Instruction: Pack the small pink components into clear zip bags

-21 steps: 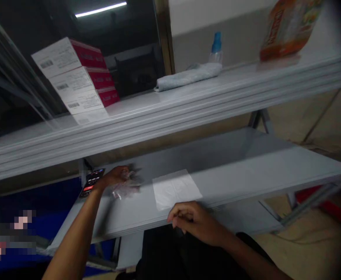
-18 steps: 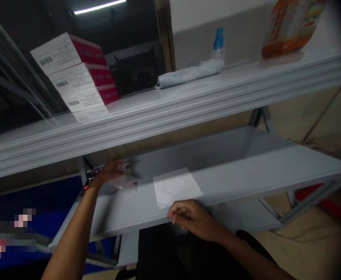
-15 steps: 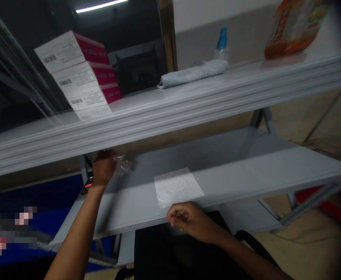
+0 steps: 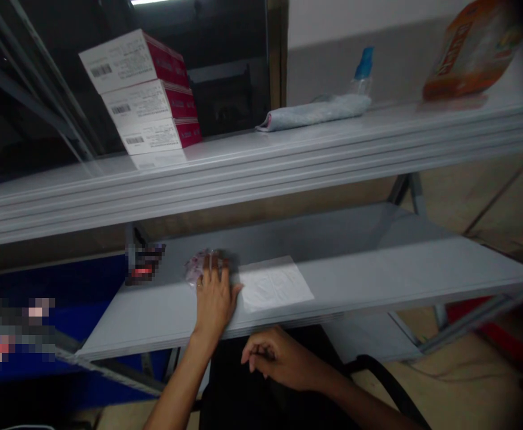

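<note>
My left hand [image 4: 214,295] lies flat on the lower grey shelf [image 4: 378,263], fingers stretched out over a small clear plastic packet [image 4: 197,264] that shows at its fingertips. A flat white sheet [image 4: 276,283] lies on the shelf just right of that hand. My right hand [image 4: 276,359] hangs below the shelf's front edge with its fingers loosely curled; nothing shows in it.
The upper shelf [image 4: 261,161] carries three stacked red-and-white boxes [image 4: 147,95], a rolled cloth [image 4: 315,112], a blue-capped bottle [image 4: 362,65] and an orange packet [image 4: 470,51]. A blurred-out phone [image 4: 144,263] sits at the lower shelf's left end. Shelf legs [image 4: 407,188] stand behind.
My left hand came down from under the upper shelf, moved right and now lies flat on the plastic packet beside the white sheet. My right hand dropped slightly.
</note>
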### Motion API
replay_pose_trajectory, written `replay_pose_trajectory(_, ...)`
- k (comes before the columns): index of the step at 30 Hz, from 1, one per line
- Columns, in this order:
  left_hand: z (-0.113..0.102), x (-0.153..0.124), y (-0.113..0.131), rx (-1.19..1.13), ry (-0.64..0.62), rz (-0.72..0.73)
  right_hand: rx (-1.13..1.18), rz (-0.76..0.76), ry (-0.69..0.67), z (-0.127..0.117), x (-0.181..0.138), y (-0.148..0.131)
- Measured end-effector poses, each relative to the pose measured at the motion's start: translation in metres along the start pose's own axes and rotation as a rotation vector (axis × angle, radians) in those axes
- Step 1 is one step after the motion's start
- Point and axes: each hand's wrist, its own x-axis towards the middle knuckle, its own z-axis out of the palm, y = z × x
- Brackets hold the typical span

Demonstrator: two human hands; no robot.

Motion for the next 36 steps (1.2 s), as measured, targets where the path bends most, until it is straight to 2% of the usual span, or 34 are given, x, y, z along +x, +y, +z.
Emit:
replay_pose_trajectory(4, -0.028, -0.020, 0.027, -0.037, -0.083, -0.085, 0.044, -0.006, 0.003, -0.004, -0.003, 0.000)
replay_pose_trajectory(6, -0.041, -0.024, 0.027, -0.056, -0.095, -0.104, 0.071, 0.003, 0.011, -0.008, -0.002, -0.004)
replay_pose_trajectory(9, -0.049, -0.024, 0.015, -0.066, 0.011, -0.186, 0.066, -0.028, 0.039, -0.017, 0.001, -0.013)
replay_pose_trajectory(12, -0.038, -0.023, -0.003, -0.092, 0.094, -0.216, 0.050, -0.069, 0.093, -0.027, 0.005, -0.018)
replay_pose_trajectory(18, 0.003, -0.026, -0.020, -0.202, 0.082, -0.256, 0.074, -0.057, 0.178, -0.042, 0.010, -0.014)
replay_pose_trajectory(22, 0.007, -0.035, -0.021, -0.244, 0.208, -0.199, 0.103, -0.062, 0.196, -0.046, 0.013, -0.015)
replay_pose_trajectory(25, -0.008, -0.047, -0.005, -0.295, 0.377, -0.212, 0.171, -0.057, 0.214, -0.042, 0.018, -0.020)
replay_pose_trajectory(28, -0.023, -0.059, 0.027, -0.487, 0.431, -0.067, 0.189, -0.066, 0.237, -0.036, 0.022, -0.026)
replay_pose_trajectory(32, -0.028, -0.063, 0.065, -0.729, 0.399, 0.075, 0.094, -0.117, 0.360, -0.043, 0.021, -0.026)
replay_pose_trajectory(36, -0.021, -0.054, 0.066, -0.837, 0.254, 0.116, 0.075, -0.065, 0.405, -0.065, 0.017, -0.026)
